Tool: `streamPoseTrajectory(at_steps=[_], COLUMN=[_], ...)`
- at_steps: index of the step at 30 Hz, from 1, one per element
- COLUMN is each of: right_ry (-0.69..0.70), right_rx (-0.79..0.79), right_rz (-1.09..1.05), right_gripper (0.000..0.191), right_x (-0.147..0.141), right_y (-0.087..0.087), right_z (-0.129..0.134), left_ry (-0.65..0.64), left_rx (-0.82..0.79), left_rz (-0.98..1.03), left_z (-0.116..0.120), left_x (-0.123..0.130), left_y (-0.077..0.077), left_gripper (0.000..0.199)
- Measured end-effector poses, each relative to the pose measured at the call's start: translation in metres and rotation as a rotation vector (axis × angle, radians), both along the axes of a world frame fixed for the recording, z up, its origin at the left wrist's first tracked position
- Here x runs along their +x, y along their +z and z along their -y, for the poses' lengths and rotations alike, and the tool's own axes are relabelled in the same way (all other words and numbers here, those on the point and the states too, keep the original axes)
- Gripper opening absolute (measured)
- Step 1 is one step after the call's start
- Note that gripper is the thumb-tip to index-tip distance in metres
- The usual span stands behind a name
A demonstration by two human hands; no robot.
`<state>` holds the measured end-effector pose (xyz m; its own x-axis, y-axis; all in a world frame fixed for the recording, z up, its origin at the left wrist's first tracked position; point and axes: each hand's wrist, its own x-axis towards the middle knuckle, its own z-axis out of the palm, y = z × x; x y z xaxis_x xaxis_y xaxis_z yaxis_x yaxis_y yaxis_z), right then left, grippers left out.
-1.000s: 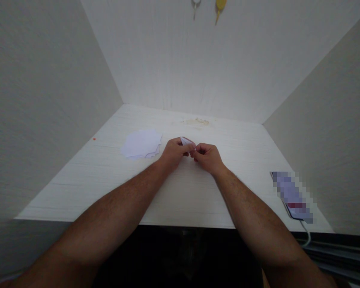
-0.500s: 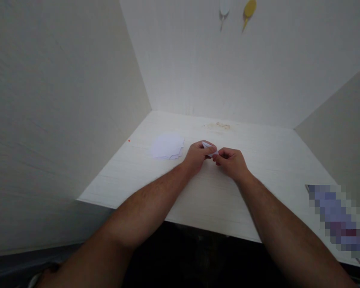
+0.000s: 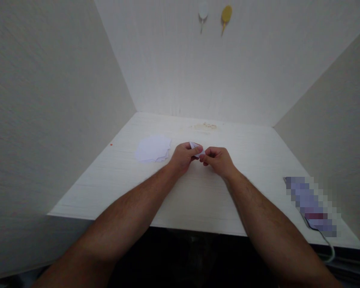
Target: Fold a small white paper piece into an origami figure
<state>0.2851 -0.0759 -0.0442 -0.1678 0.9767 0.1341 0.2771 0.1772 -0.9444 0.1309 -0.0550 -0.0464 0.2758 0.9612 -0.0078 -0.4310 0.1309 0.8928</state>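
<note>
Above the middle of the white table, a small folded piece of white paper (image 3: 195,146) sits between my two hands. My left hand (image 3: 184,156) is closed on it, the thumb lying across its upper face. At the paper's right-hand corner, my right hand (image 3: 217,159) pinches with thumb and forefinger. The fingers cover much of the paper, so its full shape is hidden. Left of my left hand, a loose stack of white paper sheets (image 3: 153,148) lies flat, their edges uneven.
White walls enclose the table (image 3: 198,208) on three sides. A blurred-out flat device (image 3: 310,204) with a cable (image 3: 328,240) lies at the right. Two hooks, one white (image 3: 203,11) and one yellow (image 3: 227,14), hang on the back wall. A brownish stain (image 3: 209,126) marks the table's rear.
The whole view has shifted, so everything appears further left. Both hands keep their hold on the folded paper, with little visible change in the fingers.
</note>
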Motion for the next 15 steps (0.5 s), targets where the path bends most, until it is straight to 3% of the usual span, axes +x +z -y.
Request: streamPoseTrajectory(at_steps=[6,15], right_ry=[-0.01,-0.078], right_rx=[-0.029,0.066], right_rz=[-0.003,-0.03], right_gripper=[0.021,0.025], right_x=[0.0025,-0.0002], right_y=[-0.0025,-0.0002], right_z=[-0.0014,-0.0011], left_ry=[0.028,0.073], left_rx=[0.008,0.01], left_rz=[-0.014,-0.084], left_z=[-0.0014,-0.0034], left_x=[-0.0027,-0.0028], left_y=[0.0024,-0.0002], left_gripper=[0.025,0.027])
